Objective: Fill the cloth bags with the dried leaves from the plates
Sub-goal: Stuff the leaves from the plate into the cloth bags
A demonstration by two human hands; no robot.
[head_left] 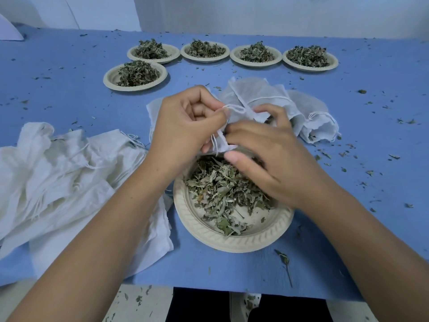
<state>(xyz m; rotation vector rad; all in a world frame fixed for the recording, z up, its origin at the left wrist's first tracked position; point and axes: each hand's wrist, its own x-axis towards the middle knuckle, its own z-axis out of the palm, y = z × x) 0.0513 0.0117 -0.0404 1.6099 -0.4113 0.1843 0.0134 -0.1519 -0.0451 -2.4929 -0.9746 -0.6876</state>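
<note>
A small white cloth bag [222, 145] is pinched by the left hand [185, 129] and gripped by the right hand [276, 159] — just above the near beige paper plate [232, 244]. Dried green leaves [220, 191] are spread there.

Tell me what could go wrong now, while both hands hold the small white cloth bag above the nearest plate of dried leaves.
1. The left hand and right hand hold the small white cloth bag near the far rim of the beige paper plate; dried green leaves missing its mouth may land on the blue table, which is already littered.
2. The thin white drawstring runs between the hands and might tangle or pull the mouth shut.
</note>
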